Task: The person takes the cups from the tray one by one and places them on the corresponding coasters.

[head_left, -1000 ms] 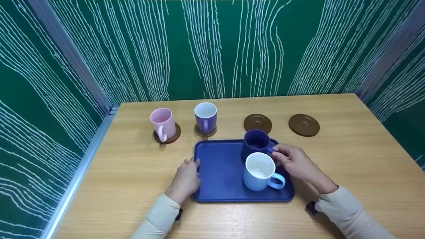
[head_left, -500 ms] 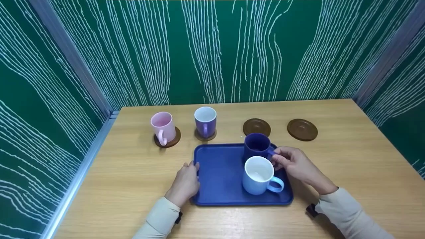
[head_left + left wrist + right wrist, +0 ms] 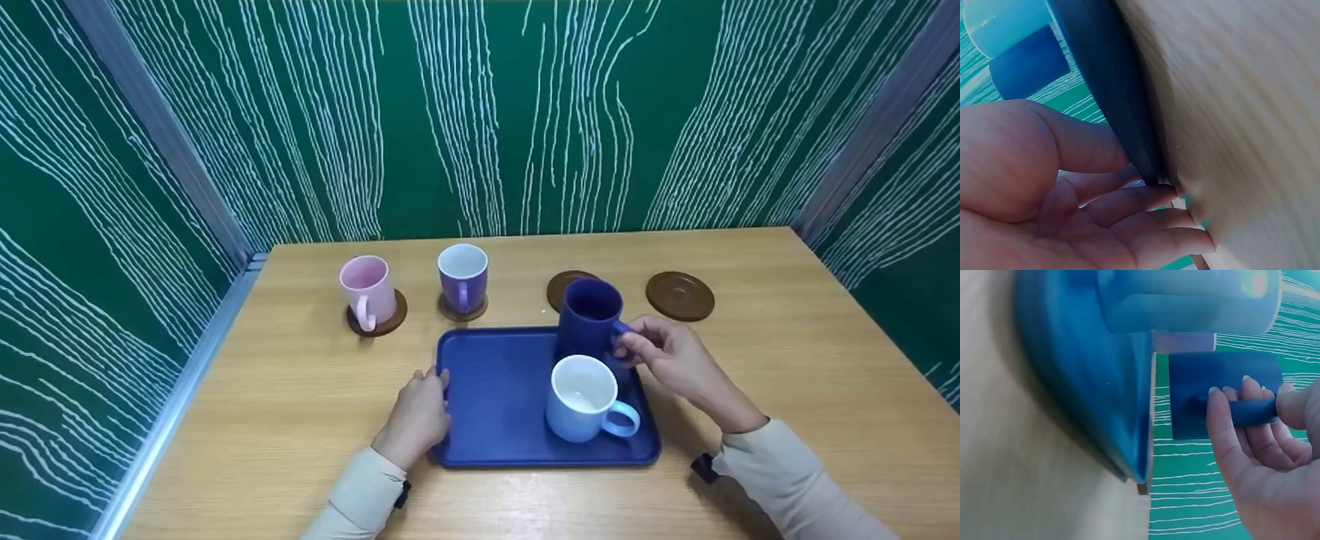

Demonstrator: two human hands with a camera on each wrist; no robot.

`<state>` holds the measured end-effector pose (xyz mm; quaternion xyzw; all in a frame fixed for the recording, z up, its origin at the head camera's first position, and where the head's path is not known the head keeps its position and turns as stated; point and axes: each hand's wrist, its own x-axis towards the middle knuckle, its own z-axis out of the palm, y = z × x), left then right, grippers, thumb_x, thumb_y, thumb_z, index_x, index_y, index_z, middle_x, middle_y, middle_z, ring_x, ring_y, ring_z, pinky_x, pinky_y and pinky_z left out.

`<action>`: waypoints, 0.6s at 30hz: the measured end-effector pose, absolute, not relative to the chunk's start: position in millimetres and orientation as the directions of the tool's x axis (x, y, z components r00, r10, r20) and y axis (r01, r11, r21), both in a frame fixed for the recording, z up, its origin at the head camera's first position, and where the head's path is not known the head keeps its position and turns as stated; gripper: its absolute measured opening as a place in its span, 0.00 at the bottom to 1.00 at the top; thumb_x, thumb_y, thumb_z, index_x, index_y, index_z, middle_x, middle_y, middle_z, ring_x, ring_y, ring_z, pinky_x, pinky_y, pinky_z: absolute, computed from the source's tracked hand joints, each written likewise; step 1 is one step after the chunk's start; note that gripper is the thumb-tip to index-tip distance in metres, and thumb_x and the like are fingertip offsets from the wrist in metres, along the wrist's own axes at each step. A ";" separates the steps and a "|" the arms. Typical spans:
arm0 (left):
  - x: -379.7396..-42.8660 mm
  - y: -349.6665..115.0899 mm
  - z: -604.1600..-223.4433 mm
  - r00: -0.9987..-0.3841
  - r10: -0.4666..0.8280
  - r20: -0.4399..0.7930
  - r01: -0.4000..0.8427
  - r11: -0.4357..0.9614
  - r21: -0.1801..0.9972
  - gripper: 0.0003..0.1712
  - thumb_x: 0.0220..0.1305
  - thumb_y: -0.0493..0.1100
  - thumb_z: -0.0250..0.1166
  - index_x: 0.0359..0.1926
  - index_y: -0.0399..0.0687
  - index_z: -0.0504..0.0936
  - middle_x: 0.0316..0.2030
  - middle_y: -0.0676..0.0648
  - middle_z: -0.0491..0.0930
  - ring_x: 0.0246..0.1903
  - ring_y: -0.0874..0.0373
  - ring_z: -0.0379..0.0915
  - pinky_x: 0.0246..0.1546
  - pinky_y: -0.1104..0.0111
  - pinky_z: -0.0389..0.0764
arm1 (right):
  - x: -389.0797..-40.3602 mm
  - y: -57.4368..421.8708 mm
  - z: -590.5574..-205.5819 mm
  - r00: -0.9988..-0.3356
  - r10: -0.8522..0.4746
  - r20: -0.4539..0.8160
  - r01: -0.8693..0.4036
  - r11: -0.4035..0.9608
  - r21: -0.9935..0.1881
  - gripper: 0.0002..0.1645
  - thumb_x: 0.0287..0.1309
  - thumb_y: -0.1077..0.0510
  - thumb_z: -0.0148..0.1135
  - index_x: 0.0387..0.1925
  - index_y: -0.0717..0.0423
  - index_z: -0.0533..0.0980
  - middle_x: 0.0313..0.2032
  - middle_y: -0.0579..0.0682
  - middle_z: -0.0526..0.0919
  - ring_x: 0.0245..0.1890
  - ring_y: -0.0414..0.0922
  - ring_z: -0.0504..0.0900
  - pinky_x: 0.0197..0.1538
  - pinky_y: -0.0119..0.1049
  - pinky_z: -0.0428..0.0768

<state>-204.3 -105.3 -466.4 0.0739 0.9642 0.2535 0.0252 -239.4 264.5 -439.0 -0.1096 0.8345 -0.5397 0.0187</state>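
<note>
My right hand [image 3: 675, 364] pinches the handle of a dark blue mug [image 3: 589, 319], upright above the back right of a blue tray [image 3: 499, 397]. In the right wrist view the fingers and thumb hold that handle, and a gap shows between the mug [image 3: 1185, 377] and the tray [image 3: 1089, 365]. A light blue mug with a white inside [image 3: 579, 409] stands on the tray, its handle pointing right. My left hand [image 3: 418, 409] holds the tray's left edge; in the left wrist view the thumb lies against the tray's side [image 3: 1112, 84] and some fingertips touch the table.
At the back left, a pink mug [image 3: 367, 289] and a purple mug [image 3: 463, 281] stand on brown coasters. Two more brown coasters lie to the right, one [image 3: 564, 287] partly behind the dark blue mug, the other [image 3: 680, 295] bare. Green white-lined panels [image 3: 517, 112] enclose the table [image 3: 300, 420].
The right hand has raised the dark blue mug off the tray and moved it slightly right, so it covers part of the coaster behind. The left hand stays at the tray's edge.
</note>
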 end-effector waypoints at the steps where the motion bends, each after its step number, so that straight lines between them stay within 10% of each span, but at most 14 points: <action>1: -204.2 -105.2 -466.3 -0.988 0.156 -0.011 0.130 0.860 0.494 0.31 0.63 0.30 0.66 0.68 0.28 0.74 0.69 0.25 0.68 0.67 0.26 0.65 0.67 0.43 0.70 | -239.7 264.1 -436.9 -0.976 -0.197 0.089 -0.162 0.389 -0.907 0.15 0.76 0.55 0.57 0.44 0.66 0.78 0.39 0.61 0.85 0.42 0.58 0.88 0.47 0.35 0.88; 18: -203.2 -104.0 -465.5 -0.987 0.154 -0.032 0.119 0.861 0.494 0.29 0.66 0.29 0.63 0.68 0.28 0.74 0.70 0.26 0.68 0.69 0.27 0.63 0.68 0.44 0.70 | -261.1 244.7 -411.3 -0.986 -0.051 0.162 -0.169 0.260 -0.951 0.15 0.75 0.60 0.58 0.47 0.73 0.76 0.40 0.61 0.84 0.39 0.43 0.88 0.47 0.36 0.88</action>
